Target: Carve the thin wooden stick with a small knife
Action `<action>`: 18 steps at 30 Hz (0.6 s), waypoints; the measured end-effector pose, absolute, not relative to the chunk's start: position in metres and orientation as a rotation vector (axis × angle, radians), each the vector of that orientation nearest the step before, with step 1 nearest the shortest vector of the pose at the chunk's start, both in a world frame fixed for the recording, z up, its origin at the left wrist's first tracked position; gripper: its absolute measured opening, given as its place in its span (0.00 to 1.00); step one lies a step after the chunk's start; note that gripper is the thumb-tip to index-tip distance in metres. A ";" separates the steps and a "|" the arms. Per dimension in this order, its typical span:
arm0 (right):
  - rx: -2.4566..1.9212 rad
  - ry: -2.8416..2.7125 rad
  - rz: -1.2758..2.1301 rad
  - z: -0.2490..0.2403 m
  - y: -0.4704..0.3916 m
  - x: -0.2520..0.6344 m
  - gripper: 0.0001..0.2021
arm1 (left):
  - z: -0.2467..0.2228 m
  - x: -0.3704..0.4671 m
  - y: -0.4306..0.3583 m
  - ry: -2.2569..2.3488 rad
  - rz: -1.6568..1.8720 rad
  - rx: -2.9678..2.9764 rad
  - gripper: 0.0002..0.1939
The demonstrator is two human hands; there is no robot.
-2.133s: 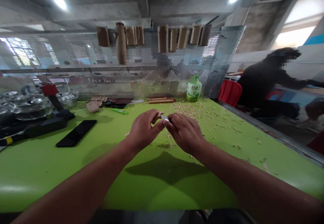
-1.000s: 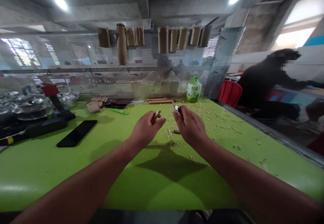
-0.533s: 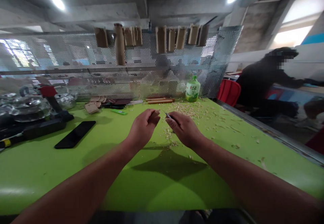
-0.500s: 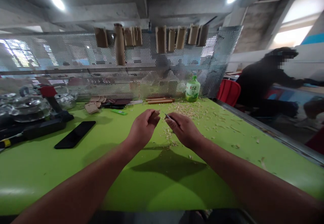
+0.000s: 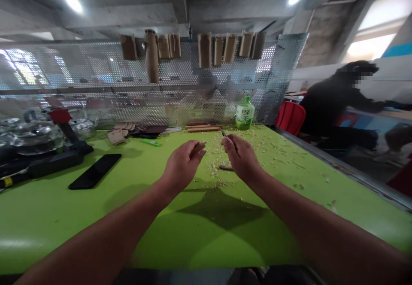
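Pinches a small wooden piece (image 5: 198, 147) in the left hand (image 5: 181, 160), grips a thin tool (image 5: 223, 134) in the right hand (image 5: 242, 155) (mostly hidden, tbh). Has both over a green table (image 5: 154, 238) littered with shavings (image 5: 221, 182), near a dark stick (image 5: 225, 168), well apart from a black phone (image 5: 95, 171).

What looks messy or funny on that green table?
The pale shavings: they lie strewn loose below the gap between left hand and right hand, near the bottle and farther right, not gathered in one pile. The bottle stands upright, and I see nothing broken.
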State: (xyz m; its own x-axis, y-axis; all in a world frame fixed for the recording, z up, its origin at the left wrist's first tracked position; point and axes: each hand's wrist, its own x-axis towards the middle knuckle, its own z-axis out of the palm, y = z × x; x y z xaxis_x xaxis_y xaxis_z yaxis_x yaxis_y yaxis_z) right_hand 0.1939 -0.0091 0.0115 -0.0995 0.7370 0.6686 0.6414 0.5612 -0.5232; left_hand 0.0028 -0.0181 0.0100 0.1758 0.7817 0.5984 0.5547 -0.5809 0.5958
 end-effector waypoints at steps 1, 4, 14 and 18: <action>-1.121 -1.809 0.112 0.011 -0.008 0.194 0.21 | 0.009 0.003 -0.018 1.296 1.363 2.210 0.11; -1.055 -1.877 0.161 0.007 -0.009 0.191 0.19 | 0.008 0.003 -0.017 1.300 1.360 2.231 0.10; -0.928 -1.811 0.400 0.003 -0.012 0.181 0.16 | -0.001 0.002 -0.011 1.188 1.388 2.333 0.08; -0.875 -1.812 0.474 0.003 -0.011 0.175 0.15 | -0.004 0.000 -0.009 1.077 1.364 2.408 0.14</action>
State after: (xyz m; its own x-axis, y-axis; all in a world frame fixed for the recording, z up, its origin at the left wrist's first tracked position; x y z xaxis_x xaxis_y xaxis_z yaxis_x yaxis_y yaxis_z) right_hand 0.1753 -0.0109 0.0032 -0.2118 0.7491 0.6277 0.3457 0.6581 -0.6688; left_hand -0.0004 -0.0087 -0.0041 0.3200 0.6627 0.6771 0.5050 -0.7240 0.4699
